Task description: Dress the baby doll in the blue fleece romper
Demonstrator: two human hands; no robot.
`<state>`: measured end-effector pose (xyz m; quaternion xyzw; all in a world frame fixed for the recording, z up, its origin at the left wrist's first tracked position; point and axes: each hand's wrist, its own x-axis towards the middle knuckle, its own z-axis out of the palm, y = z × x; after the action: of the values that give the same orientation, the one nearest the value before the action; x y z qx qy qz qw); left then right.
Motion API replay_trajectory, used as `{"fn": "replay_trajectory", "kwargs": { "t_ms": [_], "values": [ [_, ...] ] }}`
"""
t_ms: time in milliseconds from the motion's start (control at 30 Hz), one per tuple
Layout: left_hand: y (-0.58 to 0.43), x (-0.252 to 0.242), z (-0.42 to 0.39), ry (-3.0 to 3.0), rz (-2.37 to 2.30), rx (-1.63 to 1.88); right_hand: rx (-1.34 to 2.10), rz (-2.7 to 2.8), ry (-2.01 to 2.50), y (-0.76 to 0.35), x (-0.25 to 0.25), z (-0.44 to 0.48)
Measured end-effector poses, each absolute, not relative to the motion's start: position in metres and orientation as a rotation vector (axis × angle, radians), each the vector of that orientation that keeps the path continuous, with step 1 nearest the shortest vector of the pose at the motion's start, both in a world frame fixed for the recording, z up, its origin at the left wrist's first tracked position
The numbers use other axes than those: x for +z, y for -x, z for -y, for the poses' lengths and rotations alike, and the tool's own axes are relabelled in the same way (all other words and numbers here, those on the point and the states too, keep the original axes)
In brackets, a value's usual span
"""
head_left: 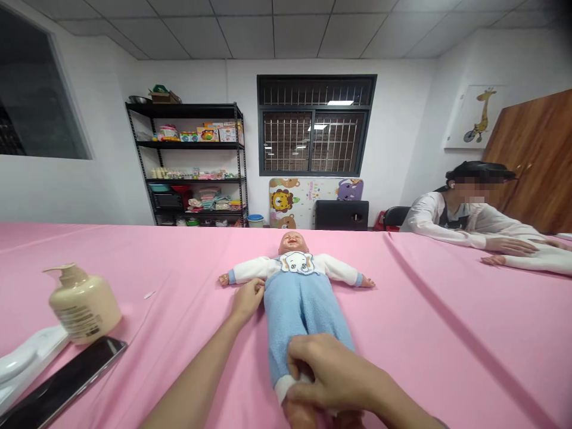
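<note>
A baby doll (294,241) lies on its back on the pink-covered table, head away from me and arms spread out. It wears a romper (297,298) with white sleeves, light blue legs and an elephant face on the chest. My left hand (247,301) is closed at the romper's side, below the doll's arm, with its fingertips against the fabric. Nearer to me, my right hand (328,366) pinches the lower leg of the romper by its white cuff (284,387). The doll's bare feet are partly hidden beneath that hand.
On the left stand a beige pump bottle (84,307), a black phone (67,381) and a white plastic object (31,360). At the right, a person (451,217) sits with hands on another doll's white sleeve (536,259). Shelves (192,143) line the back wall.
</note>
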<state>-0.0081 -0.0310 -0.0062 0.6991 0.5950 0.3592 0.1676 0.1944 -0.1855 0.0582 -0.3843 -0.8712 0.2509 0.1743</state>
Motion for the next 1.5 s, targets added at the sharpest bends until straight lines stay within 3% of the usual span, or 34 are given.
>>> {"fn": "replay_trajectory", "kwargs": {
  "t_ms": [267, 467, 533, 767, 933, 1067, 1233, 1333, 1500],
  "values": [
    [0.008, -0.01, 0.021, -1.95, -1.446, 1.204, 1.006, 2.333, 0.745, -0.175, 0.046, 0.183],
    [0.001, -0.008, 0.028, -1.883, -1.438, 1.281, 0.376, 2.31, 1.008, -0.189, 0.049, 0.164],
    [-0.004, -0.009, 0.03, -1.853, -1.395, 1.311, 0.31, 2.231, 1.117, -0.203, 0.051, 0.151],
    [-0.009, 0.01, 0.031, -1.84, -1.188, 1.355, 0.519, 2.112, 1.124, -0.224, 0.043, 0.127],
    [0.0, 0.024, 0.036, -2.158, -1.46, 1.549, 0.933, 1.963, 1.009, -0.221, 0.039, 0.126],
    [0.004, 0.02, 0.041, -2.237, -1.773, 1.525, 0.974, 1.759, 0.958, -0.222, 0.035, 0.122],
    [-0.002, 0.019, 0.045, -2.207, -1.371, 1.253, 0.677, 1.507, 1.025, -0.229, 0.027, 0.106],
    [-0.003, 0.013, 0.043, -2.166, -1.47, 1.039, 0.557, 1.407, 1.138, -0.237, 0.016, 0.095],
    [-0.001, 0.001, 0.034, -2.005, -1.477, 1.091, 0.803, 1.257, 1.101, -0.247, -0.006, 0.076]
  ]
}}
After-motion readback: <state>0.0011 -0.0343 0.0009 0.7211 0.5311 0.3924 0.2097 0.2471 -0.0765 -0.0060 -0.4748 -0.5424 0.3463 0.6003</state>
